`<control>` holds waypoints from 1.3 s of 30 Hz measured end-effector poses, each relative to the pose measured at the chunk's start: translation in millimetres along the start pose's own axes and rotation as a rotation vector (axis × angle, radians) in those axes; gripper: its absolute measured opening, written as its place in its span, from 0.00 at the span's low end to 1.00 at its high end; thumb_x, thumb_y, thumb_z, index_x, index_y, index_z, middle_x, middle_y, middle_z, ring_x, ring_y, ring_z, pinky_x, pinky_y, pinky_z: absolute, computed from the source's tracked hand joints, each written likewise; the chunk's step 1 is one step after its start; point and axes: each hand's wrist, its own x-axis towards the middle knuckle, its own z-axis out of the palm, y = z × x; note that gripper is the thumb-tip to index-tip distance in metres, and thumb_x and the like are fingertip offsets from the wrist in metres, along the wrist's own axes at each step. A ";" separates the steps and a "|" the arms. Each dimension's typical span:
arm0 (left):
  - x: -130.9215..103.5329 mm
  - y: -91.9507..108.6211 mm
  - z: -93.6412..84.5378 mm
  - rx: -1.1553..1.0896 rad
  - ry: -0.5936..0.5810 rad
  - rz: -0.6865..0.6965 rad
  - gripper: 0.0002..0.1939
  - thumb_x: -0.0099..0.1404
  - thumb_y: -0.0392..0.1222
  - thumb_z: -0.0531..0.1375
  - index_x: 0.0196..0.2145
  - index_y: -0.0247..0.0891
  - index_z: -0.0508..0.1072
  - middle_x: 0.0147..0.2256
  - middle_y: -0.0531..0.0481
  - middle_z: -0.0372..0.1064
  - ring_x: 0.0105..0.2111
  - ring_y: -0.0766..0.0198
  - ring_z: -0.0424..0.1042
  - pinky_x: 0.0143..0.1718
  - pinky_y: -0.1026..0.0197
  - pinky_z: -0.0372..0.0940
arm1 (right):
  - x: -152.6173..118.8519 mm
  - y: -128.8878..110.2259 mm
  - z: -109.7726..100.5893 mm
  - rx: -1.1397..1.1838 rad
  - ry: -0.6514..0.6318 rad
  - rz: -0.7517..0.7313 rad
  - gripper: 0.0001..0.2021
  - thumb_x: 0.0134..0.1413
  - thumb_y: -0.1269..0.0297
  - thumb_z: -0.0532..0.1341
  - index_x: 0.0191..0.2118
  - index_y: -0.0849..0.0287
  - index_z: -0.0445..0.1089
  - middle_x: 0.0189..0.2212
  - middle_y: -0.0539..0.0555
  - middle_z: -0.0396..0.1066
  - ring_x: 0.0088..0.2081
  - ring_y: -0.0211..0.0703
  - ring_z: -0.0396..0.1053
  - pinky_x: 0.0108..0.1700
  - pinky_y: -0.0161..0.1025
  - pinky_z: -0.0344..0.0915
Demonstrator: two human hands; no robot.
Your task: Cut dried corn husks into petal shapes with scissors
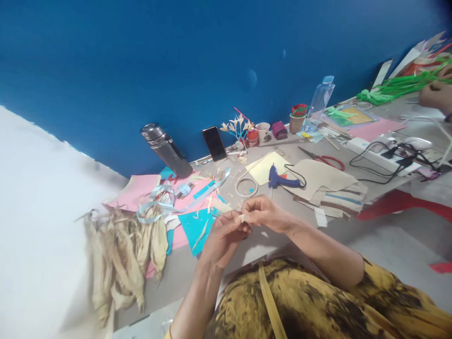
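My left hand [224, 235] and my right hand [268, 214] meet above the table's front edge, fingers closed in a pinch. Between the fingertips shows a small pale piece of dried husk [242, 218], mostly hidden by the fingers. Just beyond my hands lies a roll of tape [246, 187]. To the left, scraps of husk lie over a blue paper sheet [192, 228]. A bunch of dried corn husks [113, 259] hangs over the table's left edge. A blue glue gun [280, 178] rests on the table to the right, near red-handled scissors [326, 161].
Along the wall stand a grey flask [169, 153], a phone [214, 143], husk flowers [236, 126], a paper cup [262, 132] and a plastic bottle [319, 103]. A power strip [377, 155] with cables lies right. Another person's hand [436, 98] is near green strands [399, 89].
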 end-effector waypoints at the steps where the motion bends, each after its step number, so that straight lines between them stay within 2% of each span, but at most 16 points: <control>1: -0.4 0.1 1.0 -0.002 0.009 0.006 0.13 0.55 0.44 0.69 0.22 0.35 0.71 0.24 0.50 0.66 0.27 0.64 0.68 0.33 0.61 0.62 | -0.1 1.0 -0.8 0.049 0.010 -0.001 0.17 0.48 0.54 0.68 0.24 0.61 0.66 0.18 0.47 0.65 0.21 0.33 0.64 0.24 0.31 0.60; 4: -0.3 0.9 4.4 0.042 0.063 0.057 0.12 0.54 0.43 0.69 0.23 0.35 0.72 0.26 0.48 0.69 0.29 0.63 0.69 0.35 0.60 0.62 | 0.7 5.3 -1.4 0.121 0.051 -0.052 0.18 0.50 0.50 0.67 0.29 0.62 0.68 0.22 0.48 0.66 0.21 0.30 0.59 0.23 0.30 0.55; 6: 0.6 0.6 5.6 0.083 0.092 0.097 0.11 0.54 0.42 0.69 0.23 0.35 0.72 0.26 0.49 0.70 0.29 0.64 0.68 0.35 0.60 0.62 | 1.7 8.9 0.0 0.115 0.084 -0.089 0.17 0.49 0.52 0.69 0.32 0.62 0.68 0.22 0.46 0.66 0.21 0.29 0.58 0.23 0.29 0.53; 10: 2.0 -3.3 5.7 0.085 0.114 0.111 0.10 0.53 0.40 0.69 0.23 0.35 0.72 0.24 0.50 0.69 0.26 0.66 0.66 0.31 0.62 0.60 | 3.0 15.5 3.9 0.134 0.139 -0.089 0.16 0.44 0.58 0.73 0.33 0.61 0.68 0.23 0.46 0.68 0.22 0.31 0.65 0.23 0.29 0.59; 14: 0.5 -5.5 6.9 -0.016 0.069 0.084 0.11 0.51 0.38 0.68 0.20 0.36 0.68 0.23 0.51 0.67 0.27 0.65 0.67 0.30 0.62 0.60 | 1.4 18.3 3.1 0.182 0.114 -0.070 0.16 0.43 0.60 0.73 0.33 0.61 0.68 0.23 0.47 0.71 0.23 0.34 0.68 0.25 0.31 0.65; 16: -1.0 -4.6 7.6 -0.061 0.056 0.066 0.11 0.52 0.39 0.67 0.20 0.36 0.68 0.23 0.51 0.66 0.28 0.63 0.68 0.31 0.60 0.62 | 0.2 17.6 1.6 0.189 0.101 -0.059 0.15 0.43 0.60 0.73 0.32 0.61 0.69 0.23 0.48 0.72 0.23 0.34 0.69 0.24 0.30 0.64; 20: -3.0 -3.5 8.6 -0.067 0.111 0.057 0.12 0.55 0.46 0.66 0.25 0.33 0.73 0.27 0.48 0.69 0.29 0.61 0.70 0.33 0.57 0.64 | -1.2 13.9 0.1 0.188 0.139 -0.044 0.15 0.42 0.61 0.74 0.31 0.63 0.69 0.21 0.48 0.72 0.21 0.32 0.68 0.23 0.29 0.63; 23: -2.1 -6.3 9.4 -0.021 0.124 0.072 0.09 0.53 0.39 0.67 0.23 0.34 0.72 0.25 0.51 0.68 0.27 0.65 0.68 0.33 0.60 0.64 | -1.7 12.2 0.7 0.184 0.158 -0.031 0.17 0.40 0.61 0.75 0.30 0.62 0.69 0.22 0.48 0.73 0.22 0.34 0.69 0.25 0.31 0.66; 26: -0.9 -9.9 10.4 -0.083 0.099 0.054 0.08 0.52 0.34 0.66 0.20 0.34 0.70 0.23 0.53 0.66 0.27 0.66 0.66 0.33 0.60 0.64 | -2.5 12.4 0.3 0.160 0.154 -0.022 0.17 0.39 0.62 0.75 0.30 0.62 0.69 0.22 0.48 0.73 0.22 0.34 0.70 0.25 0.31 0.67; 28: -1.0 -11.2 11.0 -0.131 0.079 0.042 0.07 0.52 0.35 0.65 0.21 0.34 0.70 0.23 0.52 0.66 0.28 0.65 0.66 0.34 0.58 0.66 | -3.0 13.4 -1.2 0.150 0.146 -0.015 0.17 0.39 0.62 0.75 0.30 0.62 0.69 0.22 0.48 0.73 0.22 0.35 0.71 0.25 0.30 0.65; 32: -2.8 -11.3 10.9 -0.133 0.127 0.027 0.08 0.55 0.41 0.65 0.26 0.34 0.74 0.27 0.49 0.69 0.29 0.61 0.69 0.34 0.55 0.67 | -3.5 15.7 -5.4 0.130 0.142 0.002 0.16 0.40 0.63 0.75 0.30 0.62 0.69 0.21 0.48 0.73 0.22 0.36 0.71 0.22 0.29 0.62; 37: -3.8 -13.1 9.3 -0.085 0.064 0.027 0.07 0.54 0.35 0.66 0.23 0.33 0.72 0.25 0.51 0.66 0.29 0.64 0.67 0.36 0.57 0.67 | -4.3 15.7 -5.8 0.138 0.118 0.007 0.16 0.39 0.64 0.75 0.29 0.62 0.68 0.21 0.47 0.73 0.21 0.34 0.71 0.23 0.29 0.63; 39: -4.6 -13.7 8.9 -0.121 0.064 0.034 0.06 0.54 0.36 0.66 0.23 0.33 0.72 0.25 0.51 0.66 0.29 0.64 0.67 0.37 0.55 0.67 | -4.7 15.6 -5.7 0.168 0.098 0.028 0.16 0.40 0.63 0.75 0.29 0.62 0.67 0.22 0.48 0.74 0.22 0.36 0.72 0.23 0.29 0.64</control>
